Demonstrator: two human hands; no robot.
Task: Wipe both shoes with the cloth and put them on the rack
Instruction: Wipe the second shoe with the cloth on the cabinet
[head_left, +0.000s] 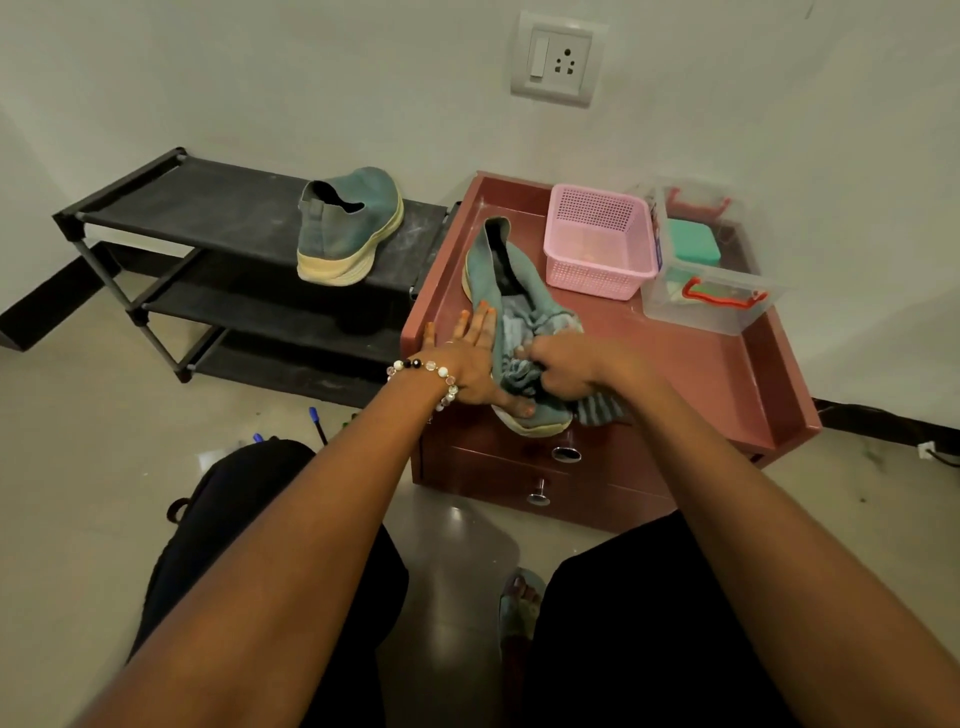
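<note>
Bunching a striped cloth (524, 358), the right hand (566, 371) presses a teal knit shoe (498, 270) on the glossy maroon desk (691, 364); left hand (467, 358) flat, steadying. Second shoe (348, 228) sits on the black rack (208, 208).

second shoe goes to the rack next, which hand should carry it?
Probably left. The left hand already rests on the shoe on the red cabinet, on the side nearer the rack. The right hand is bunched around the cloth.
</note>
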